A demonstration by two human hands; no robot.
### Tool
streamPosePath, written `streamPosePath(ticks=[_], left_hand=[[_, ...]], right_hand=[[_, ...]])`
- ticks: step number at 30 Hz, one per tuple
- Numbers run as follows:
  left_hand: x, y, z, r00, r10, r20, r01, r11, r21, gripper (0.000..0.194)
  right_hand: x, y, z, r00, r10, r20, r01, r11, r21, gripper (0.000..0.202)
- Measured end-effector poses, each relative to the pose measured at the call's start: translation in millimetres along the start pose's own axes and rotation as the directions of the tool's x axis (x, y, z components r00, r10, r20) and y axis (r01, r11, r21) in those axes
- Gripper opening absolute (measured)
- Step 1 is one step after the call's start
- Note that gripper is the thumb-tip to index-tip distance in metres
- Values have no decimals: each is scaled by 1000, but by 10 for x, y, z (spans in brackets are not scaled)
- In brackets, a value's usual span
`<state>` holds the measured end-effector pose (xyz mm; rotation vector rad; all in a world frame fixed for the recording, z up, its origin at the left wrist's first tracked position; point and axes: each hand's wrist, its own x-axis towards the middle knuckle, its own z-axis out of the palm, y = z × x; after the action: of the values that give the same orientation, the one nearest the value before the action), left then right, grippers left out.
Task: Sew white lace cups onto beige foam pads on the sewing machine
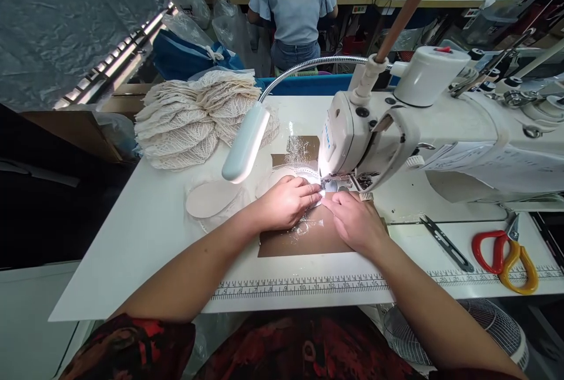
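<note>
A white lace fabric piece [303, 172] lies under the needle area of a white sewing machine [346, 133]. My left hand [286, 201] rests flat on it, fingers stretched toward the presser foot. From the other side, my right hand [355, 218] has its thumb and forefinger at the fabric's near edge, the other fingers curled; the grip is partly hidden. Brown tape [304, 245] covers the table beneath both hands. Left of my left hand lies an oval pale pad [211, 198] with thin lace around it.
A stack of cream lace pieces [189, 118] sits at the back left. A lamp [247, 142] on a bendable neck hangs over the table. Thread snips [447, 244] and red-and-yellow scissors [506, 256] lie right, near a printed ruler [299, 287]. A person [291, 4] sits ahead.
</note>
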<state>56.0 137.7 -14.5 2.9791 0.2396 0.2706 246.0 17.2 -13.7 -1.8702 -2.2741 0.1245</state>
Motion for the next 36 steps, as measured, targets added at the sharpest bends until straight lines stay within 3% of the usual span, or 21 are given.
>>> streamPosePath(ticks=[11, 28, 36], left_hand=[[82, -127, 14, 999, -48, -16, 48, 998, 38, 40], [86, -160, 23, 995, -86, -47, 89, 994, 67, 36], [-5, -48, -158, 964, -264, 18, 260, 959, 112, 33]], right_hand=[[48, 3, 63, 996, 78, -48, -78, 997, -7, 48], [34, 53, 51, 996, 70, -51, -66, 995, 78, 47], [23, 74, 36, 989, 73, -125, -53, 987, 153, 42]])
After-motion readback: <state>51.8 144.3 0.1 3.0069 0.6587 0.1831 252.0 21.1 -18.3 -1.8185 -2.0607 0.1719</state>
